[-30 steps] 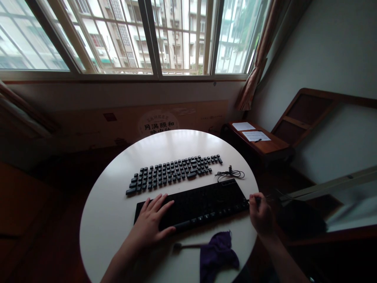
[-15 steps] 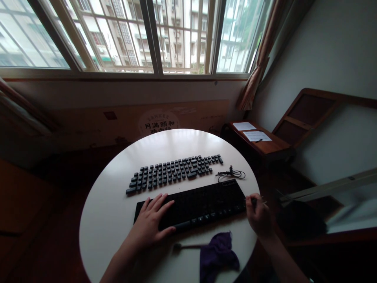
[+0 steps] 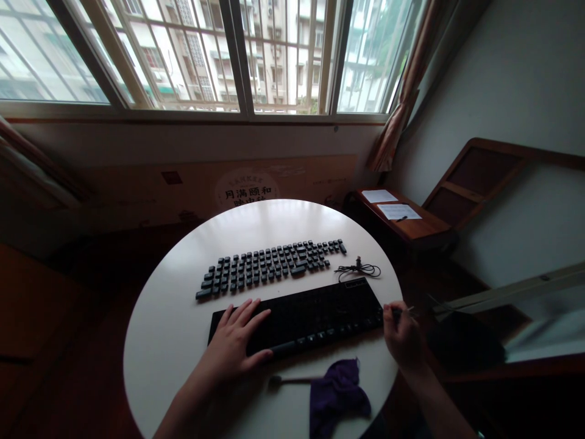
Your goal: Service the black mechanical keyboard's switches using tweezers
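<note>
A black keyboard lies on the white round table, with one row of keys along its near edge and most of the rest bare of keycaps. My left hand rests open on its left end, fingers spread. At the right end of the keyboard, my right hand is closed around a small dark tool with a thin metal end; its exact kind is unclear. Loose black keycaps stand in rows behind the keyboard. A coiled cable lies at its far right corner.
On the near side of the white round table lie a purple cloth and a thin-handled brush partly under it. A wooden chair with papers and a pen on its seat stands beyond the right edge. Windows are ahead.
My right hand has shifted very slightly at the keyboard's right end, still closed around the small tool. My left hand stays on the keyboard. The keycaps, cable and cloth look unmoved.
</note>
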Demonstrator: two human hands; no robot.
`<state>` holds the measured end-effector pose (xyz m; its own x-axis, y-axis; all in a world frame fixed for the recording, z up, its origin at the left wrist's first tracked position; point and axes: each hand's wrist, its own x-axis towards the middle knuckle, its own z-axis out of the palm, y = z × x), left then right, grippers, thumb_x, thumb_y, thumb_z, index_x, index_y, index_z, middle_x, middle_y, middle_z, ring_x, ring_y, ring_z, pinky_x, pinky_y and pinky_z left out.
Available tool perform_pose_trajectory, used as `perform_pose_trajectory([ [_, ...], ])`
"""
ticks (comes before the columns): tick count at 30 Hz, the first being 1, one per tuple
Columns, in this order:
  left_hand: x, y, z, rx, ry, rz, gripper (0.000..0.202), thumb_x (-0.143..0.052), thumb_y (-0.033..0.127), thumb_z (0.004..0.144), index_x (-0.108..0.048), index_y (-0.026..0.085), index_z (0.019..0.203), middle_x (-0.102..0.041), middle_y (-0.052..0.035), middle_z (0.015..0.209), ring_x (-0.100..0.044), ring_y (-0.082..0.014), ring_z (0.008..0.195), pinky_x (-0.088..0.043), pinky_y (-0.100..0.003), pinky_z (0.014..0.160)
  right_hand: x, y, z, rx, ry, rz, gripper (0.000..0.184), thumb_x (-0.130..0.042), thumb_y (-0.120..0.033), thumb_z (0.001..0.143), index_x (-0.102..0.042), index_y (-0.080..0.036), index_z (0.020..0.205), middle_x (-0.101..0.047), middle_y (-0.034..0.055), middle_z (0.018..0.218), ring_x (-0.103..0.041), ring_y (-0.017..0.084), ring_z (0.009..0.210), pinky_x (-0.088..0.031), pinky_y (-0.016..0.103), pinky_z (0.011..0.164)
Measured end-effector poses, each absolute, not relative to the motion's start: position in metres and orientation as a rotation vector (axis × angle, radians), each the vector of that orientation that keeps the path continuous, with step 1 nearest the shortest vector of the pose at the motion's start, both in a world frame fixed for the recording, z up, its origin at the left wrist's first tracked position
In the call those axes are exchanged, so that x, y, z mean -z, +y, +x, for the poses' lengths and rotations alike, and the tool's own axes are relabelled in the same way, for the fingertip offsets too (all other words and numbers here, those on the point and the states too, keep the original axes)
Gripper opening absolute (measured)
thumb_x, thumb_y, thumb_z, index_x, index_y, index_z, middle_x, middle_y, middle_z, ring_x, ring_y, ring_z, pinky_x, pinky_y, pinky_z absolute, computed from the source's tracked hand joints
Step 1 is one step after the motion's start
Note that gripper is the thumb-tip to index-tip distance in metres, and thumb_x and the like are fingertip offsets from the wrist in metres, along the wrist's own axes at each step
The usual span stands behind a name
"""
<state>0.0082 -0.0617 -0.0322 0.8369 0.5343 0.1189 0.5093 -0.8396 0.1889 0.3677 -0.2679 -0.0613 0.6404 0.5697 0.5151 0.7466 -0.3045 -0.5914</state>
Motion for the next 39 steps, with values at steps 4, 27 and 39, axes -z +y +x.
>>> perform_pose_trajectory([
  [4,0.031,-0.063,0.009,-0.239,0.839,2.869,0.073,-0.063,0.066,0.083,-0.051,0.031,0.146,-0.041,-0.0102,0.158,-0.041,-0.0382,0.142,-0.028,-0.061,0.117,0.062,-0.267,0.366,0.236,-1.106,-2.01,0.036,-0.041,-0.051,0.1,-0.052,-0.023,0.081,-0.063,0.0044,0.06,-0.064,0.024,0.051,-0.045,0.03,0.051],
  [27,0.006,-0.119,0.174,-0.134,0.411,2.902,0.073,-0.058,0.059,0.09,-0.044,0.022,0.151,-0.032,-0.0183,0.161,-0.027,-0.0385,0.149,-0.02,-0.058,0.12,0.062,-0.265,0.363,0.245,-1.09,-1.989,0.033,-0.039,-0.047,0.102,-0.052,-0.022,0.085,-0.065,0.0056,0.064,-0.066,0.024,0.055,-0.046,0.03,0.052],
  [39,0.023,-0.124,0.194,-0.12,0.439,2.807,0.07,-0.058,0.065,0.087,-0.046,0.033,0.149,-0.032,-0.014,0.162,-0.021,-0.0371,0.152,-0.011,-0.067,0.118,0.077,-0.272,0.364,0.296,-0.94,-1.903,0.041,-0.038,-0.055,0.102,-0.055,-0.02,0.09,-0.069,0.0106,0.072,-0.066,0.026,0.06,-0.05,0.033,0.055],
])
